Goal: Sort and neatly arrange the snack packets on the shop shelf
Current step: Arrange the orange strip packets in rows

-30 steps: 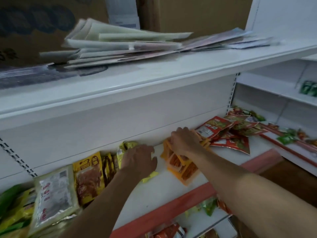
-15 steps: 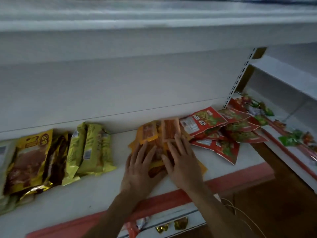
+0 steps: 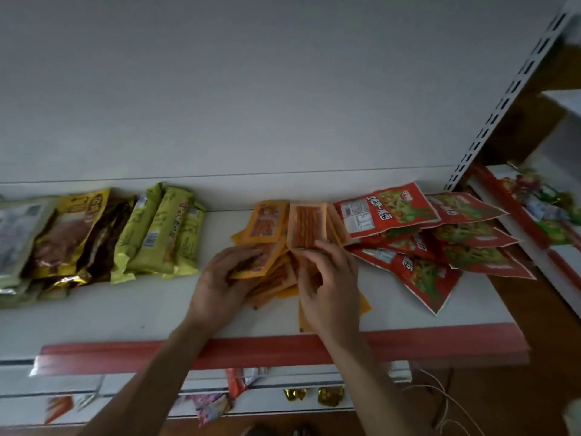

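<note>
- While the orange pile [image 3: 267, 225] lies loose and fanned at the middle of the shelf [image 3: 125, 309], the step in hand looks to be gathering this one sort into a squared stack.
- The sorting by kind seems largely done. The tidying of each kind is not.
- The left hand [image 3: 217, 284] comes in at the pile's left side. Its grip is closed, with the fingers curled over the near edge of several packets. The thumb is hidden.
- The right hand [image 3: 330, 284] works at the pile's right side. Its grip pinches one orange packet [image 3: 306, 225] by the near end, and that packet points lengthwise toward the back wall at the pile's far edge.
- Red packets [image 3: 390, 212] lie fanned just right of the pile. The nearest one touches the orange packets there, though I cannot tell which lies on top.
- Green packets [image 3: 163, 234] lean in a row well left of the pile, with bare shelf between. Yellow-brown packets [image 3: 72, 234] sit beyond them.
- Next, the move likely calls for drawing the strays together, matching their edges and laying the held packet flat on the rest, clear of the red ones.
- Thin, slick packets may slide apart as they are squeezed, and those nearest the red strip [image 3: 251, 350], on the pile's near side, could slip over the front.
</note>
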A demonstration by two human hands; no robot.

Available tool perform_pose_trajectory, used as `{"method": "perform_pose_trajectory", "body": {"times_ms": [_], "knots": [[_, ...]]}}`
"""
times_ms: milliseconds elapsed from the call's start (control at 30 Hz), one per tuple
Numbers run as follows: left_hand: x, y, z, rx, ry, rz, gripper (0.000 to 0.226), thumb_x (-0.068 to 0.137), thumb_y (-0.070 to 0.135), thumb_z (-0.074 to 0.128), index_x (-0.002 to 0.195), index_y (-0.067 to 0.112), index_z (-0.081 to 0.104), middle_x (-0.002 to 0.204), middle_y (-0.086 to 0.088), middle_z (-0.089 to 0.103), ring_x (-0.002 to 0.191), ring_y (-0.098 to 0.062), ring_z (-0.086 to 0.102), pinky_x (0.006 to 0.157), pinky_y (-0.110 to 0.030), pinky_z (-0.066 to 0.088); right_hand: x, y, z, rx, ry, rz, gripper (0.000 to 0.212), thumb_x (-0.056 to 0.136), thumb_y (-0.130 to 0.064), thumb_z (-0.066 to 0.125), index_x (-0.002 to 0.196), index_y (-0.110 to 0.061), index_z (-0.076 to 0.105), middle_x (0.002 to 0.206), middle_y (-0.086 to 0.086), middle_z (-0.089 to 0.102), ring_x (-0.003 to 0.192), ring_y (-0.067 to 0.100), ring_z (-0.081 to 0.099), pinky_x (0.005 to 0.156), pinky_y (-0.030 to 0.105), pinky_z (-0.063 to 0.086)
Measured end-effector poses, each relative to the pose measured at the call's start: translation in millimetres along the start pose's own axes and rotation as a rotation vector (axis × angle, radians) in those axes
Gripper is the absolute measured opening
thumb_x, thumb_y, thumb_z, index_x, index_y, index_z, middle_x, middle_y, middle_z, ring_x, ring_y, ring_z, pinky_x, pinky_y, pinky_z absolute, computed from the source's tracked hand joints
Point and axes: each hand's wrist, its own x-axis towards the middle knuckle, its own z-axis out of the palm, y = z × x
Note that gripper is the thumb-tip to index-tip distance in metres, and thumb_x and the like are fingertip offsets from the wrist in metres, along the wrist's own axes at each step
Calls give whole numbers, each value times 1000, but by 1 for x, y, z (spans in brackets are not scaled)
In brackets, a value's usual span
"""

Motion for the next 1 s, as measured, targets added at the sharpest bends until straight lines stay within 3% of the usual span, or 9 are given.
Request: {"method": "perform_pose_trajectory", "body": {"times_ms": [233,367,467,600,733,800,867,933,1000], "knots": [[0,7,-1,-34,47,-246,15,89,54,60,102,47,63,108,8,65,102,-14,63,83,-38,55,0,1,2,24,21,-10,16,83,-23,74,98,-16,73,113,1,60,112,21,48,91,30,47],[6,9,2,-45,-114,-125,39,80,66,54,113,46,60,140,17,41,137,-5,34,106,-28,36,0,-2,1,4,-33,-42,22,85,-33,72,101,-18,70,136,6,52,133,26,40,105,40,42],[18,18,9,-198,-120,-316,70,70,88,39,130,53,48,157,18,17,140,12,11,112,-27,20,1,-2,1,29,-74,39,34,87,-31,68,118,-17,63,154,11,34,146,28,25,113,41,35],[22,27,28,114,-137,-259,68,80,76,47,141,48,39,160,4,20,148,-16,12,120,-43,15,0,-5,-1,20,-129,139,50,92,-27,65,137,-12,53,156,11,33,144,27,28,110,31,29],[18,18,20,82,-209,-189,79,69,82,50,139,45,44,160,8,20,148,-9,10,120,-37,12,1,-9,-7,86,-74,176,30,95,-17,62,123,-8,66,142,6,50,133,23,42,106,19,30],[22,15,15,-49,-220,-251,69,72,80,45,130,44,53,155,11,28,145,-7,18,119,-36,16,0,-11,-9,83,-49,172,23,94,-13,63,114,-6,70,133,8,57,127,22,47,103,8,27],[25,14,16,-150,-123,-320,48,82,69,54,116,36,62,141,12,42,132,-8,39,113,-38,33,1,-12,-9,70,-38,169,18,93,-12,64,107,-6,72,125,8,60,120,21,50,98,2,25],[21,12,22,-25,-18,-280,38,85,53,65,115,31,59,131,10,47,120,-11,47,102,-39,44,1,-14,-10,78,-27,182,14,92,-14,66,101,-6,73,118,6,60,114,17,51,94,5,32],[18,7,24,105,3,-192,49,86,51,66,128,30,52,134,6,46,124,-15,43,103,-39,43,2,-17,-10,100,1,186,13,92,-16,67,100,-7,70,112,4,61,108,14,52,90,11,39]]}}
